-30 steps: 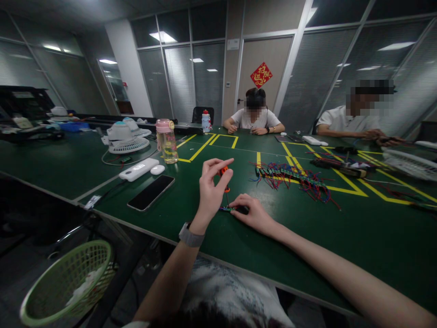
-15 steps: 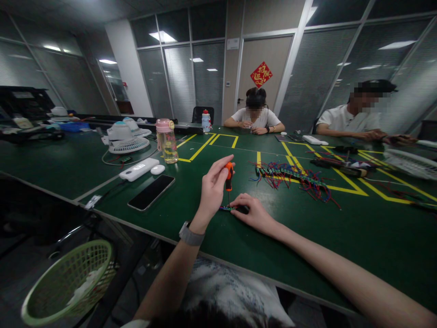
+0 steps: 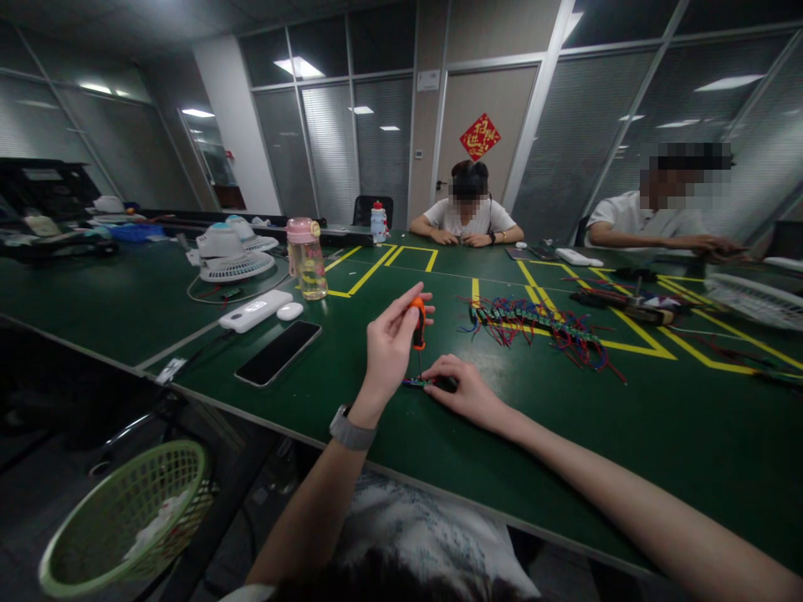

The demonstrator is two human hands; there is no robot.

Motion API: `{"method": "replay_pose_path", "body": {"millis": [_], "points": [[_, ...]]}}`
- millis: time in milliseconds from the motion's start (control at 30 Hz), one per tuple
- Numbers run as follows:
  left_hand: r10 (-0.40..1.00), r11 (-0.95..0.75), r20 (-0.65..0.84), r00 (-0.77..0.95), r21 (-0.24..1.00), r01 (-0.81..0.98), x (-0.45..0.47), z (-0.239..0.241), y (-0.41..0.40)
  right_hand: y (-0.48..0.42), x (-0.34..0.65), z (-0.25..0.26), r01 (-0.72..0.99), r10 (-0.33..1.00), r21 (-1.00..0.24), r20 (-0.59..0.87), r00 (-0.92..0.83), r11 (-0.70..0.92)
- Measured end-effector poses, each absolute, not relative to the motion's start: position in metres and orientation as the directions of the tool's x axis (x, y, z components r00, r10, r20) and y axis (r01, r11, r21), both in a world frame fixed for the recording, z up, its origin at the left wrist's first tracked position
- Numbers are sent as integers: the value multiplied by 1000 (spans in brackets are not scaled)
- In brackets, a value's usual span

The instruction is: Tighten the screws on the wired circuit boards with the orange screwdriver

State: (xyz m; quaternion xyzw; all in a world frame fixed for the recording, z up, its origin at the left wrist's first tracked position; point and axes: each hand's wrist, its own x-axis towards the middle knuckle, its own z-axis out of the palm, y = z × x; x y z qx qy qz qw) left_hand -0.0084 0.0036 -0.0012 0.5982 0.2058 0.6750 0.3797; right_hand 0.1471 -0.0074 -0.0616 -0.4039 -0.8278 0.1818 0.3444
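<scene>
My left hand (image 3: pixel 390 347) pinches the orange handle of a small screwdriver (image 3: pixel 417 323), held upright with its thin shaft pointing down onto a small dark part (image 3: pixel 432 384) on the green table (image 3: pixel 351 393). My right hand (image 3: pixel 467 391) lies on the table with its fingertips pressed on that part, holding it down. A grey watch sits on my left wrist. A pile of red and blue wired pieces (image 3: pixel 539 326) lies beyond my hands to the right.
A black phone (image 3: pixel 278 353), a white remote (image 3: pixel 254 310), a pink-capped bottle (image 3: pixel 306 259) and small fans (image 3: pixel 233 251) are at the left. Two other people sit across the table. A green basket (image 3: pixel 125 518) stands on the floor at lower left.
My left hand's fingers have shifted round the screwdriver handle, from spread open to a pinch at its top. My right hand has stayed put on the part.
</scene>
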Motion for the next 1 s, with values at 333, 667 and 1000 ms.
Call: {"method": "replay_pose_path", "body": {"millis": [333, 667, 1000], "points": [[755, -624, 656, 13, 724, -293, -9, 0, 3, -7, 147, -61, 547, 795, -577, 420, -438, 606], [696, -709, 718, -14, 685, -170, -12, 0, 1, -7, 147, -63, 545, 790, -572, 432, -434, 613], [719, -691, 693, -55, 703, -168, -14, -1, 5, -6, 147, -63, 549, 788, -566, 432, -438, 615]]}}
